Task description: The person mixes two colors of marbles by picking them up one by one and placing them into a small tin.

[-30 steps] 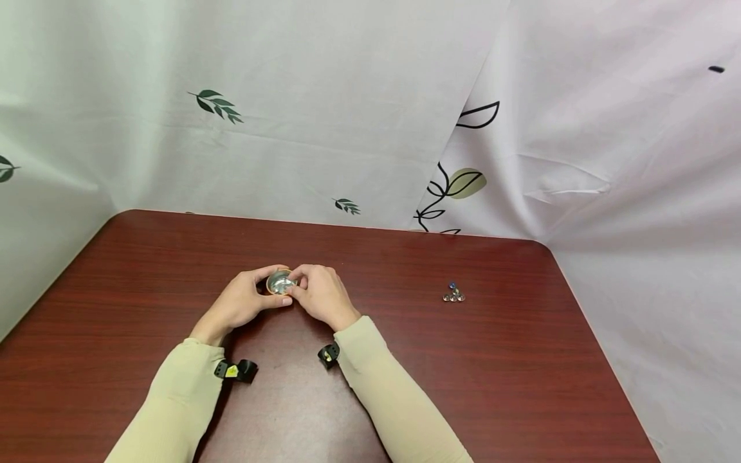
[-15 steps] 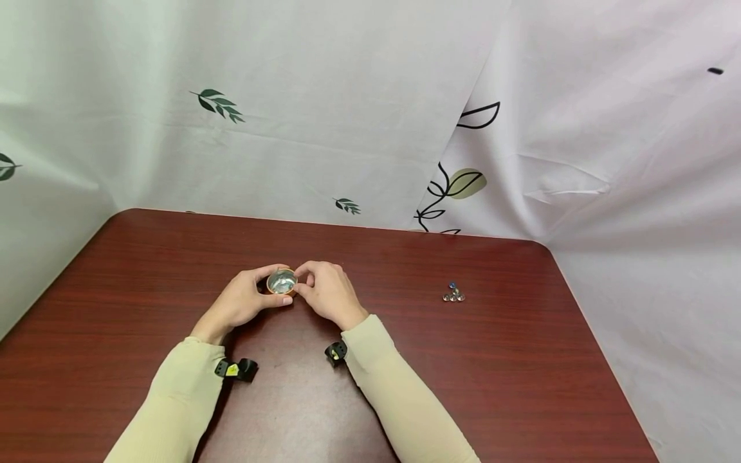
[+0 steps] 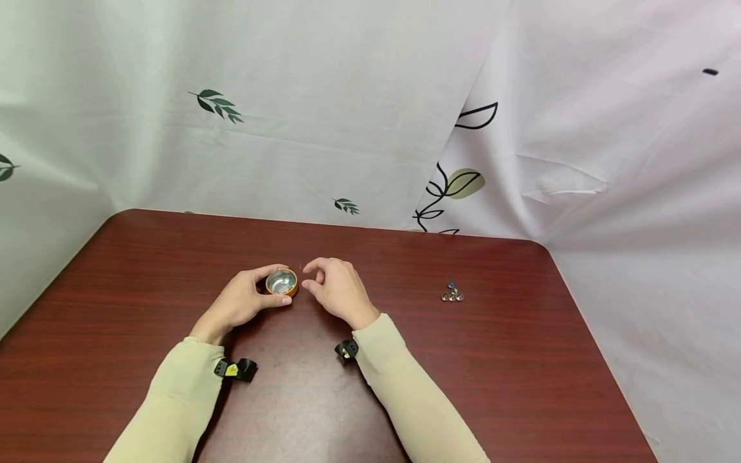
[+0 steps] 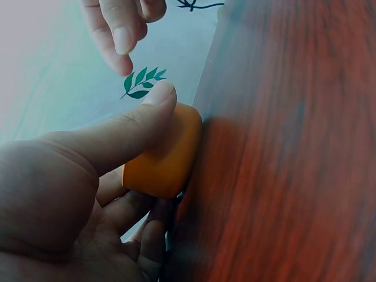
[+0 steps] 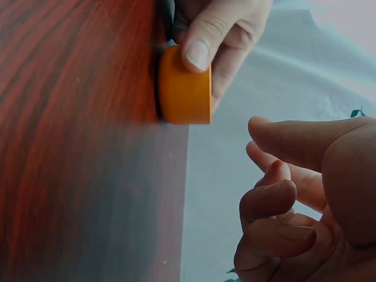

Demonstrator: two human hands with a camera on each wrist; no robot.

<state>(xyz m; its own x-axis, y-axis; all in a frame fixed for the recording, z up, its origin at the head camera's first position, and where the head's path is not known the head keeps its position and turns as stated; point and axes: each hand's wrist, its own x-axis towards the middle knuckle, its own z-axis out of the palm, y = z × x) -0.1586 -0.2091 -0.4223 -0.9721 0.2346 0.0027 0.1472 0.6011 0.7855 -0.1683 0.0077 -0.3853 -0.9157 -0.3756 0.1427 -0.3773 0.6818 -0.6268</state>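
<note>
A small orange bowl (image 3: 282,283) with a silvery inside stands upright on the table. My left hand (image 3: 237,299) grips it from the left, with the thumb on the near side and the fingers around the far side. In the left wrist view the thumb lies against the smooth orange wall of the bowl (image 4: 164,155). Just right of the bowl, apart from it, is my right hand (image 3: 338,289). Its thumb and index finger are spread, and nothing shows between them in the right wrist view, where the other fingers (image 5: 267,202) curl loosely. The bowl's contents are too small to make out.
Several small shiny clear pieces (image 3: 453,297) lie in a cluster on the right side of the table, with a blue one (image 3: 451,285) behind them. The dark red wooden table (image 3: 521,360) ends at a pale curtain (image 3: 301,128) with leaf prints.
My right hand has drawn out of the bowl and moved to the right, its thumb and index finger parting. My left hand and the bowl have stayed in place.
</note>
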